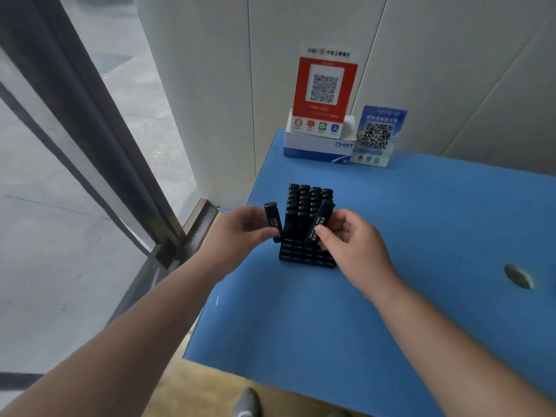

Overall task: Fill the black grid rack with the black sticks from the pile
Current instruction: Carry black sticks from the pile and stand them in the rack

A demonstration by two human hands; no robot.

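Note:
The black grid rack (304,257) stands on the blue table (391,296) near its left edge. Several black sticks (310,200) stand upright in its far rows; the near rows show bare cells. My left hand (240,233) pinches one black stick (274,221) just left of the rack, held nearly upright. My right hand (352,242) pinches another black stick (320,222), tilted, over the rack's right side. No pile of loose sticks is in view.
At the table's far edge a white and blue box (316,149) carries a red QR sign (323,85), with a blue QR sign (377,136) beside it. A round hole (518,276) sits in the tabletop at right. A glass door frame (99,139) stands left.

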